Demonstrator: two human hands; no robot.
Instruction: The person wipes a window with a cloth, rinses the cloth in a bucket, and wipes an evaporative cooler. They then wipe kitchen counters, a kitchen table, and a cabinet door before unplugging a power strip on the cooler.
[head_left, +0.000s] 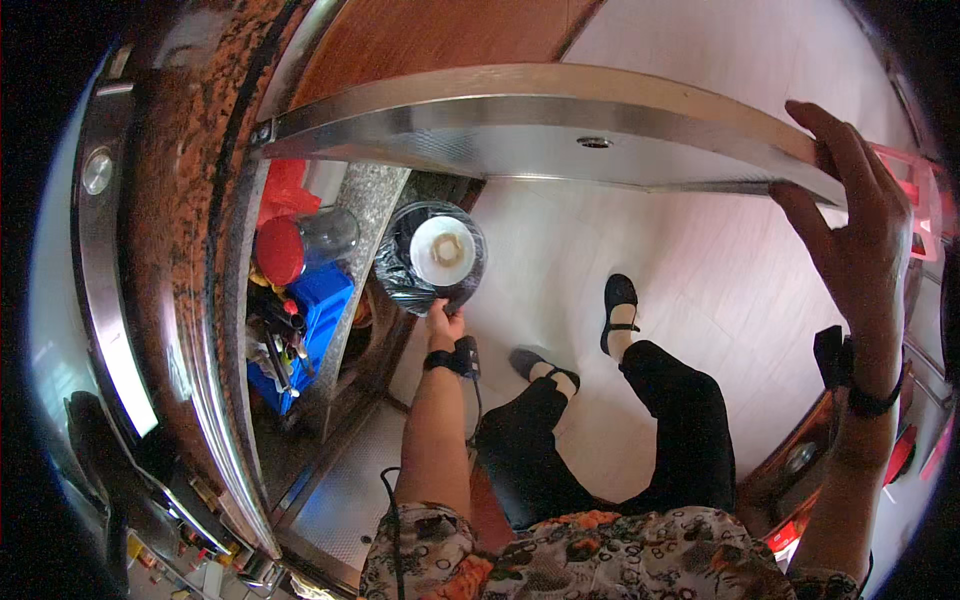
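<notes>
My left hand (448, 324) is at the near edge of a round bin lined with a black plastic bag (394, 277), its fingers closed on the rim or on something there. A white bowl (442, 251) with a brownish patch inside shows over the bin; whether it rests there cannot be told. On the right, my right hand (844, 180) spreads thumb and fingers around the end edge of an open cabinet door (525, 127) with a metallic inner face.
Inside the cabinet at left, a stone shelf (367, 195) bears a clear jar with a red lid (281, 251), a red plastic bag (285, 187) and a blue basket (319, 300) of utensils. A granite countertop (180, 247) runs above. A second metallic-faced door (352, 480) stands nearer me.
</notes>
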